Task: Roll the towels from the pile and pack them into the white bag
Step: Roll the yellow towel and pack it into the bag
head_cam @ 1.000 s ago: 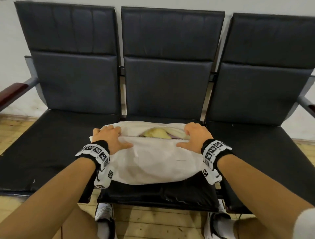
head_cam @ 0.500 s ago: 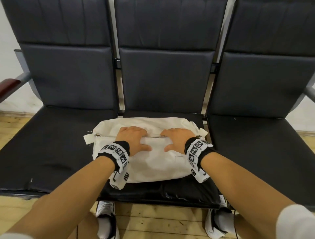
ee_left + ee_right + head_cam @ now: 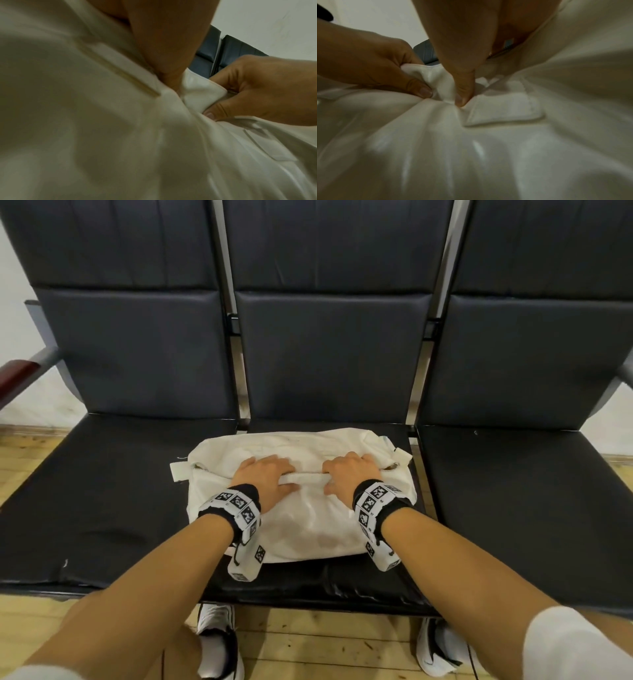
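Gripping the bag [image 3: 301, 525] with both hands, we have it lying on the middle seat [image 3: 318, 587] of a three-seat black bench, bulging and wrinkled. Left hand [image 3: 265, 479] sits on top left of centre, fingers curled over the zipper line, thumb on the near side, pinching a fold of white cloth. Right hand [image 3: 352, 474] does the same just to the right; a short ridge of bunched cloth [image 3: 308, 478] runs between the two hands. In the left wrist view the right hand [image 3: 264, 92] clamps that fold between thumb and fingers, with zipper teeth showing at the pinch. In the right wrist view the left hand [image 3: 373, 63] pinches the same fold and the right thumb [image 3: 462, 86] presses down beside a sewn patch [image 3: 505, 108] on the bag. Hands are close but not touching. The zipper [image 3: 209, 470] is visible toward the bag's left end, next to an end tab [image 3: 178, 472]. No towels in view. Shoes [image 3: 215, 645] stand on the wood floor [image 3: 325, 655] below the seat.
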Available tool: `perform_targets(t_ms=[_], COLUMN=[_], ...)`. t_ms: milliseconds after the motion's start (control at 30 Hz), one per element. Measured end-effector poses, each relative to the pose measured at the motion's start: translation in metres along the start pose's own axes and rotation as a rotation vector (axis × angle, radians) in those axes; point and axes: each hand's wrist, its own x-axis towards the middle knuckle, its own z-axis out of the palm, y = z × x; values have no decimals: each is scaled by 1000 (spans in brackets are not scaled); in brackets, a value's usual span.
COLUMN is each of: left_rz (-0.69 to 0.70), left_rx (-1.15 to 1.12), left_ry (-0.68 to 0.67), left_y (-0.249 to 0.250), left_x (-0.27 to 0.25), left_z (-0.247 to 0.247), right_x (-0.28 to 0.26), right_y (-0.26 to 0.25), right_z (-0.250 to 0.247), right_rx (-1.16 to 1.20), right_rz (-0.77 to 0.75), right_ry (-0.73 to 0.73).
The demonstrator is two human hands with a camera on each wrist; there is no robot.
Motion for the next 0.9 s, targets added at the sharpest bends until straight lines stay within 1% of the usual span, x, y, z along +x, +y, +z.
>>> perform_targets(t_ms=[67, 200, 267, 367, 433, 500, 633, 767, 900], left_rz=[27, 18, -21, -104, -125, -122, -100, 15, 94], left_rx=[-16, -23, -35, -23, -33, -48, -148, -227, -393], left_ry=[-6, 70, 101, 113, 115, 137, 162, 197, 157], left_y=[-3, -7, -12, -22, -24, -19, 13, 61, 108], left_x=[-10, -30, -38, -50, -54, -55, -46, -24, -1], left_z=[-5, -15, -23, -35, -41, -47, -56, -55, -45], right_x=[-10, -29, -38, -53, -61, -65, -75, -83, -87], right_y=[4, 13, 22, 38, 52, 67, 91, 108, 121], right_z=[-3, -17, -28, -43, -51, -56, -58, -50, -37], right_rx=[34, 76, 78, 90, 156, 276, 504, 619, 733], right_rz=[-27, -37, -6, 51, 112, 176, 266, 326, 373], right_ry=[9, 3, 24, 49, 46, 36, 94, 97, 85])
